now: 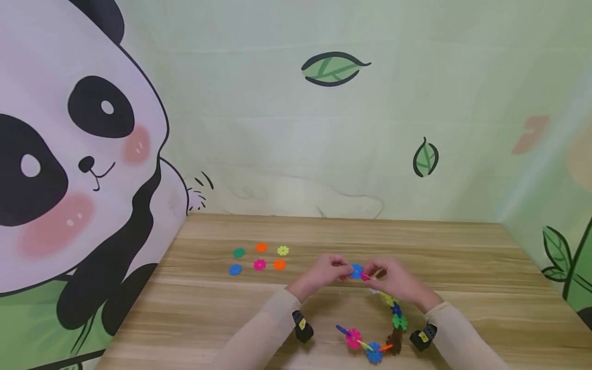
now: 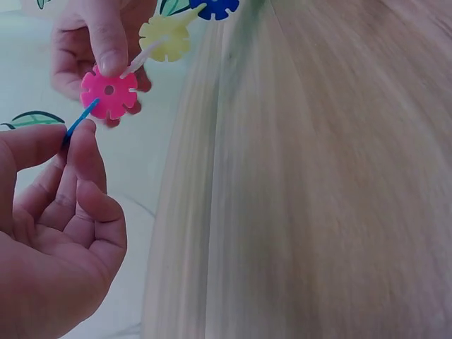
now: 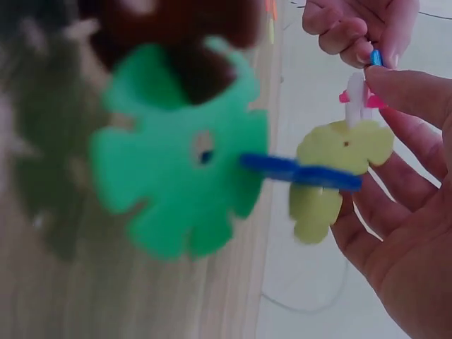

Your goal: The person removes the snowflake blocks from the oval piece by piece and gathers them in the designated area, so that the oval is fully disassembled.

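My left hand (image 1: pixel 327 270) pinches a light blue notched plastic disc (image 1: pixel 356 271) between thumb and forefinger. The right hand (image 1: pixel 390 277) pinches a pink notched disc (image 2: pixel 113 101), thumb on its face. In the left wrist view the blue disc is seen edge-on and meets the pink one's rim; how deep it sits in a slot I cannot tell. From the pink disc runs a chain of linked discs: white (image 3: pixel 355 99), yellow (image 3: pixel 346 143), dark blue (image 3: pixel 300 171), green (image 3: pixel 180 141), brown (image 1: pixel 394 340), then orange, blue (image 1: pixel 374 353), yellow, pink (image 1: pixel 354 338) and dark blue at its end.
Several loose discs lie at the table's left: green (image 1: pixel 238 253), orange (image 1: pixel 261 247), yellow-green (image 1: pixel 283 250), blue (image 1: pixel 235 270), pink (image 1: pixel 260 264) and another orange disc (image 1: pixel 279 264). The wooden table (image 1: pixel 208 318) backs onto a printed panda cloth (image 1: pixel 259 128).
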`<state>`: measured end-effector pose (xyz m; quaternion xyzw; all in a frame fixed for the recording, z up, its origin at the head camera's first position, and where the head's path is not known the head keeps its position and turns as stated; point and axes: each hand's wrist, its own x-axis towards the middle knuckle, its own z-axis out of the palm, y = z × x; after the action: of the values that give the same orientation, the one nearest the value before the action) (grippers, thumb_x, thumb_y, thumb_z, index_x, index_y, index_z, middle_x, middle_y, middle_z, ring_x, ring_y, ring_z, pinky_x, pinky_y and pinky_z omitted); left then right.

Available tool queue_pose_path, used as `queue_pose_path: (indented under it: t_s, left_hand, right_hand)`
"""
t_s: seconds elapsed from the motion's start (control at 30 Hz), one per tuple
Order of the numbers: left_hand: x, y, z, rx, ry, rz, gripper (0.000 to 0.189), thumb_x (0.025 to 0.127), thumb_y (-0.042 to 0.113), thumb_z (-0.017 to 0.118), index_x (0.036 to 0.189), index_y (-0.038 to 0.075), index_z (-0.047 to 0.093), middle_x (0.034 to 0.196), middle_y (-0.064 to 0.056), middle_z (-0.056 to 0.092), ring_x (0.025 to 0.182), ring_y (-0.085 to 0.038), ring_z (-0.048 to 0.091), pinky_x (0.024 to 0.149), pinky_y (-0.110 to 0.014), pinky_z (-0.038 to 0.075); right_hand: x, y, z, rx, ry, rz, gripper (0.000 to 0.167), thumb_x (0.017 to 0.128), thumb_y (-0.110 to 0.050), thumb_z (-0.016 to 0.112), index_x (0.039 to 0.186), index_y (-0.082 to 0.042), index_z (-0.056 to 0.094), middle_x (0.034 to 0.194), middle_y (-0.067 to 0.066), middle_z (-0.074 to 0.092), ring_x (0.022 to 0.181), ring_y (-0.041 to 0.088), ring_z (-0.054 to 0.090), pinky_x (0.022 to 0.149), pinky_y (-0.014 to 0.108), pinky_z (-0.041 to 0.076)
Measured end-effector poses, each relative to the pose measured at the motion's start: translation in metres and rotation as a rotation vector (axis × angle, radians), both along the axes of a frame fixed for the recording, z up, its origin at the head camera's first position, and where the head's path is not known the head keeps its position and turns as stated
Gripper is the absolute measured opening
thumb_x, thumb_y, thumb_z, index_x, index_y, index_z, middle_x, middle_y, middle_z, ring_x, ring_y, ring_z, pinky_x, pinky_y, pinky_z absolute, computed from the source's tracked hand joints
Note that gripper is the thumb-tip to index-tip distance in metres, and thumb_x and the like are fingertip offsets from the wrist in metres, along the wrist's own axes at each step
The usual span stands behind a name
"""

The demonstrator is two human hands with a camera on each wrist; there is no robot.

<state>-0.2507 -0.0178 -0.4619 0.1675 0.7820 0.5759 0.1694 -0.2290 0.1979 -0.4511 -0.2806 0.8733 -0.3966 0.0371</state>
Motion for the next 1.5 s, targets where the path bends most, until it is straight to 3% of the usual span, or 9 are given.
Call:
queue_pose_path:
  t_s: [0.27,0.5,0.77,1.0,1.3,1.5]
  left_hand:
    - [0.0004,-0.0003,0.0009,-0.015,-0.036,0.036,0.013,0.091,0.018,0.062,0.092,0.006,0.068,0.082,-0.004,0.067,0.075,-0.014,0.062,0.074,-0.035,0.051]
    - [0.0048,0.0032,0.0063,0.010,-0.037,0.011,0.012,0.088,0.014,0.068,0.090,0.003,0.066,0.080,-0.003,0.065,0.075,-0.016,0.058,0.077,-0.037,0.051]
    - [0.0035,0.0036,0.0039,0.028,-0.082,0.025,0.012,0.087,0.013,0.069,0.092,0.004,0.064,0.081,-0.003,0.064,0.078,-0.018,0.058,0.077,-0.037,0.049]
    - [0.0011,0.0042,0.0017,0.064,-0.099,0.063,0.017,0.084,0.012,0.070,0.096,0.003,0.064,0.084,-0.001,0.062,0.077,-0.015,0.054,0.076,-0.037,0.048]
    - [-0.0006,0.0028,-0.0005,0.094,-0.098,0.097,0.013,0.082,0.009,0.072,0.081,0.004,0.060,0.078,0.001,0.058,0.072,-0.017,0.047,0.066,-0.028,0.041]
    - [-0.0021,-0.0012,0.0017,0.130,-0.109,0.109,0.012,0.083,0.005,0.070,0.081,0.003,0.058,0.079,-0.001,0.060,0.076,-0.018,0.052,0.076,-0.037,0.045]
  right_hand:
    - [0.0022,0.0045,-0.0028,-0.019,-0.080,0.002,0.010,0.090,-0.013,0.065,0.096,-0.006,0.067,0.086,0.003,0.067,0.076,0.017,0.062,0.064,0.028,0.051]
    - [0.0043,0.0026,0.0008,-0.021,-0.064,0.010,0.009,0.091,-0.015,0.064,0.097,-0.008,0.068,0.087,0.004,0.067,0.076,0.015,0.062,0.066,0.028,0.052]
    - [0.0034,0.0011,-0.0013,-0.037,-0.059,0.021,0.009,0.090,-0.010,0.064,0.097,-0.004,0.067,0.086,0.009,0.068,0.073,0.016,0.062,0.061,0.027,0.051]
    - [0.0031,0.0002,-0.0014,-0.036,-0.028,0.021,0.009,0.091,-0.011,0.064,0.097,-0.005,0.068,0.085,0.000,0.067,0.074,0.014,0.062,0.063,0.027,0.052]
    - [0.0052,-0.0008,0.0016,-0.031,-0.017,0.028,0.008,0.090,-0.010,0.065,0.096,-0.005,0.068,0.086,0.001,0.066,0.074,0.012,0.060,0.065,0.026,0.051]
    - [0.0034,0.0008,-0.0015,-0.037,0.002,0.028,0.009,0.090,-0.012,0.065,0.095,-0.006,0.068,0.084,-0.001,0.066,0.073,0.011,0.059,0.065,0.026,0.051]
